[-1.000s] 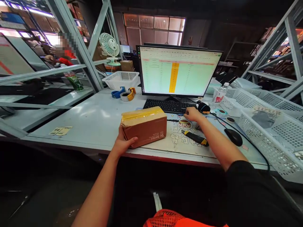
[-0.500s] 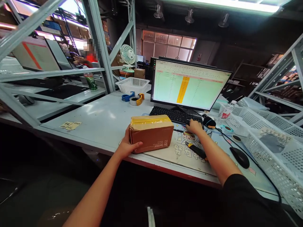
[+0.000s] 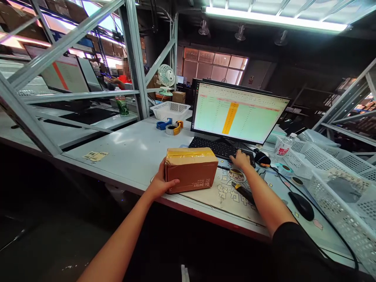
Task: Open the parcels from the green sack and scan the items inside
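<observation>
- Box (image 3: 190,174): brown, with yellow tape along its top and white print on the front. It sits at the front edge of the tabletop (image 3: 132,143), over the left end of the mat (image 3: 213,197), and looks to rest there.
- Left hand (image 3: 161,184): holding the box by its left end, thumb across the front.
- Right hand (image 3: 241,159): at the right part of the keyboard (image 3: 209,146); how far its fingers are spread, I cannot tell.
- Cutter (image 3: 243,192): on the mat, right of the box, its far end hidden by the right forearm.
- Monitor (image 3: 216,113): behind the keyboard, showing a table with an orange column.
- Mouse (image 3: 301,205): right of the right forearm.
- Blue dispenser (image 3: 162,125) and yellow dispenser (image 3: 178,127): side by side, left of the monitor.
- Tags (image 3: 95,156): well left of the box.
- Bottle (image 3: 284,148): right of the monitor.
</observation>
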Demonstrator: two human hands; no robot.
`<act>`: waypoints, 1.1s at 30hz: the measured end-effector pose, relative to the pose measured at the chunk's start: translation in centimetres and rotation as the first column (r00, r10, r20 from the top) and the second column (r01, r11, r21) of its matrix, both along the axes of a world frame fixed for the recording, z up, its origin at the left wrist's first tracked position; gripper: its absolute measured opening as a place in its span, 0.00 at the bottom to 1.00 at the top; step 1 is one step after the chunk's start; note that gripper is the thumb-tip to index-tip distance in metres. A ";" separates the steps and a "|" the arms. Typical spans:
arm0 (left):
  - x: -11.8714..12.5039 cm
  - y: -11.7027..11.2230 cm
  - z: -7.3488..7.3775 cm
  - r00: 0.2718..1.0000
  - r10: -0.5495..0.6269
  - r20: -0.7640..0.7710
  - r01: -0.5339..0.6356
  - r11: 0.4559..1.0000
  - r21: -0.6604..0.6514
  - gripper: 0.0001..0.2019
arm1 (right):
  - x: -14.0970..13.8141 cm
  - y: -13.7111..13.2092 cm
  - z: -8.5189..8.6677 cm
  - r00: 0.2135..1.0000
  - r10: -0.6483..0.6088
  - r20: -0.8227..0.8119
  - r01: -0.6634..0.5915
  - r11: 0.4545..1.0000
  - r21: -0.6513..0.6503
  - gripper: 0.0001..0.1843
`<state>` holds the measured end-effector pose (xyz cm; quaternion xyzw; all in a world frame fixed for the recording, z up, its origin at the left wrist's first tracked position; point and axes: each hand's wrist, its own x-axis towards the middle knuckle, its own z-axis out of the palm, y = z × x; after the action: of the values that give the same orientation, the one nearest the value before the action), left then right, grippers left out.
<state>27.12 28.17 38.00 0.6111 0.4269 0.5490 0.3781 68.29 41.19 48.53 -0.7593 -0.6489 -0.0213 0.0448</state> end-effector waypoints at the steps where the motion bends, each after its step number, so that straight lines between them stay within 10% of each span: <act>1: 0.1 0.0 0.1 1.000 -0.007 0.016 0.006 1.000 0.011 0.61 | 0.0 0.1 0.1 1.000 0.014 -0.002 -0.014 1.000 -0.008 0.29; 8: 0.8 -0.7 0.8 0.995 -0.053 0.081 0.051 0.998 0.024 0.61 | -0.7 -4.4 1.8 0.992 0.128 -0.013 -0.128 0.991 -0.027 0.24; 14: 1.1 -0.5 1.1 0.997 -0.071 0.033 0.072 0.997 -0.009 0.63 | 1.7 -16.0 -2.7 0.936 0.344 0.068 -0.335 0.935 -0.116 0.24; 19: 2.1 -1.8 4.3 0.977 0.186 -0.103 -0.177 0.980 0.095 0.63 | 3.1 -17.9 -5.3 0.948 0.299 0.105 -0.305 0.951 0.043 0.26; 22: 3.3 -4.7 8.8 0.718 0.557 -0.417 -0.431 0.827 0.362 0.57 | 2.7 -17.1 -4.4 0.919 0.354 -0.177 -0.326 0.930 0.169 0.25; 26: 5.4 -8.3 13.4 0.268 0.681 -0.681 -0.378 0.725 0.576 0.46 | -0.4 -17.5 -1.1 0.567 0.500 -0.655 -0.365 0.865 0.344 0.29; 29: 6.5 -8.9 14.0 0.150 0.617 -0.773 -0.311 0.771 0.556 0.46 | -4.4 -18.0 1.1 0.381 0.569 -0.729 -0.423 0.808 0.410 0.30; 33: 7.2 -8.7 13.3 0.092 0.602 -0.793 -0.305 0.775 0.553 0.46 | -9.2 -17.2 2.5 0.383 0.634 -0.672 -0.485 0.757 0.437 0.29</act>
<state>34.30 19.49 51.28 0.6872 0.6589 0.2056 -0.2267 59.08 24.02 51.03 -0.4145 -0.7719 0.2774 0.3943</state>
